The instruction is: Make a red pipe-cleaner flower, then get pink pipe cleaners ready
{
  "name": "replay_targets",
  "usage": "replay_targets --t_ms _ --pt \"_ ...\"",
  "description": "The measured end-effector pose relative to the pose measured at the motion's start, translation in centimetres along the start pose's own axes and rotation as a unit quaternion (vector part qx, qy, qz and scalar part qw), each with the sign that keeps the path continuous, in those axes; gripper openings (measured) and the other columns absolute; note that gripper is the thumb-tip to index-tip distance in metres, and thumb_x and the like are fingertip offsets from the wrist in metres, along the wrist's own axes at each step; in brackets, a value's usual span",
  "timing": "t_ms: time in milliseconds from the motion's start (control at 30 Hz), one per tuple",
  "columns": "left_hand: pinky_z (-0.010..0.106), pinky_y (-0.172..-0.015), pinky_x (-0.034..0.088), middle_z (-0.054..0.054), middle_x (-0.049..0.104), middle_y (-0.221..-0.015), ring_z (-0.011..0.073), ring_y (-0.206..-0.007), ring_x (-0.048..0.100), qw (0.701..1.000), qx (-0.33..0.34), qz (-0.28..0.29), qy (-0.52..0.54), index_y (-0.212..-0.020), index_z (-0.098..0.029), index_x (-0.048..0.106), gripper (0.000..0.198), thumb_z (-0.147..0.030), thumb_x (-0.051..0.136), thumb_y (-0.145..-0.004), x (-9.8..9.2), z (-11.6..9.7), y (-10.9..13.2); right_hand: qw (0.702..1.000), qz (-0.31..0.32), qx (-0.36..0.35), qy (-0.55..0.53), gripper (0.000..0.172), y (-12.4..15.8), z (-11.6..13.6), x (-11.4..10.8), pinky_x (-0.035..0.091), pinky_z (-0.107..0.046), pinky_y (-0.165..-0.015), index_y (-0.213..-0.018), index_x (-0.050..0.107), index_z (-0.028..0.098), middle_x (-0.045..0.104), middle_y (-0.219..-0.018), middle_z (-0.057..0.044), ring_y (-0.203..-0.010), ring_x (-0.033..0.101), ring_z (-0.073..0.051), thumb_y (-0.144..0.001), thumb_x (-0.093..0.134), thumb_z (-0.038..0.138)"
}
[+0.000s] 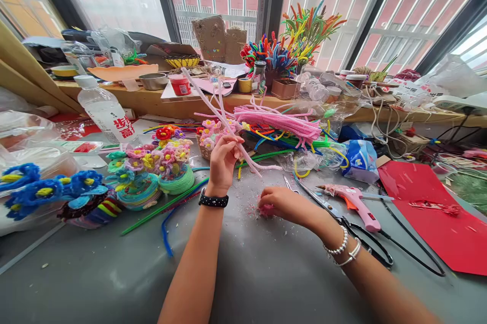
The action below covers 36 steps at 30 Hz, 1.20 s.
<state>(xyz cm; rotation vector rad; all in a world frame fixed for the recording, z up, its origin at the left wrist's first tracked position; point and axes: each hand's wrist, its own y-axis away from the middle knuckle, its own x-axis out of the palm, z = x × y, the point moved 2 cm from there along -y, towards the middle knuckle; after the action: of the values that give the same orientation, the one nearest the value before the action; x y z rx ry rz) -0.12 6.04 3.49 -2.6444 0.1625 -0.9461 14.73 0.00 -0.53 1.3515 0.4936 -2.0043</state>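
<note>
My left hand (pixel 225 157) is raised above the grey table, its fingers pinched round several long pale pink pipe cleaners (pixel 218 113) that stick out up and down. Lower and to the right, my right hand (pixel 281 203) rests close to the tabletop with curled fingers closed on a small bright pink piece (pixel 267 209). Small pink scraps lie around its fingertips. Behind both hands lies a thick bundle of pink pipe cleaners (pixel 279 121). Small scissors (pixel 289 183) lie just behind my right hand.
Fuzzy flower pots (pixel 175 179) and a water bottle (pixel 106 111) stand left. Green pipe cleaners (pixel 163 208) lie beside my left arm. Large scissors (pixel 323 203), a pink glue gun (pixel 357 202) with its cable and red sheets (pixel 426 202) are right. A cluttered ledge (pixel 224 99) runs behind.
</note>
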Motion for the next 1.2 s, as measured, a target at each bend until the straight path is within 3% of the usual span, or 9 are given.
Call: replay_targets --t_ms 133,367,600,867,1200 --pt "0.018 -0.046 0.034 0.0 0.058 -0.071 0.0032 -0.045 0.038 1.0 -0.002 0.003 -0.001 -0.065 -0.015 0.054 0.005 -0.014 0.05 -0.062 0.1 0.0 0.1 0.999 -0.015 0.033 0.023 0.013 -0.8 -0.7 0.3 0.039 -0.019 -0.06 -0.071 0.064 0.016 0.061 -0.075 -0.003 -0.065 0.055 -0.011 -0.072 0.053 0.008" --pt "0.018 -0.045 0.035 0.0 0.058 -0.071 0.0032 -0.044 0.039 1.0 -0.005 0.004 -0.005 -0.065 -0.015 0.053 0.005 -0.015 0.05 -0.062 0.2 -0.1 0.1 0.985 -0.142 0.096 0.017 0.012 -2.3 -2.5 0.7 0.039 -0.02 -0.064 -0.076 0.063 0.016 0.06 -0.082 -0.004 -0.072 0.055 -0.012 -0.073 0.053 0.01" --pt "0.019 -0.045 0.035 0.0 0.058 -0.072 0.0033 -0.045 0.039 1.0 -0.005 0.01 -0.012 -0.066 -0.015 0.052 0.003 -0.015 0.05 -0.063 0.2 0.0 0.2 0.991 -0.088 0.07 0.076 0.018 -2.7 -1.3 1.6 0.039 -0.021 -0.065 -0.075 0.063 0.018 0.06 -0.079 -0.004 -0.075 0.056 -0.014 -0.076 0.048 0.01" --pt "0.02 -0.045 0.034 0.0 0.057 -0.071 0.0037 -0.044 0.038 1.0 -0.008 0.01 -0.014 -0.066 -0.016 0.051 0.004 -0.016 0.05 -0.062 0.2 -0.1 0.1 0.995 -0.045 0.036 0.082 0.027 0.6 1.0 1.3 0.04 -0.022 -0.068 -0.095 0.06 0.018 0.06 -0.09 -0.007 -0.079 0.056 -0.015 -0.081 0.039 0.01" --pt "0.019 -0.044 0.034 0.0 0.058 -0.071 0.0034 -0.044 0.038 1.0 -0.011 0.008 -0.013 -0.065 -0.016 0.052 0.003 -0.015 0.05 -0.062 0.2 0.0 0.1 0.988 0.019 0.058 0.139 0.018 0.0 1.8 0.0 0.033 -0.02 -0.052 -0.075 0.063 0.017 0.06 -0.077 -0.004 -0.064 0.056 -0.013 -0.08 0.046 0.011"
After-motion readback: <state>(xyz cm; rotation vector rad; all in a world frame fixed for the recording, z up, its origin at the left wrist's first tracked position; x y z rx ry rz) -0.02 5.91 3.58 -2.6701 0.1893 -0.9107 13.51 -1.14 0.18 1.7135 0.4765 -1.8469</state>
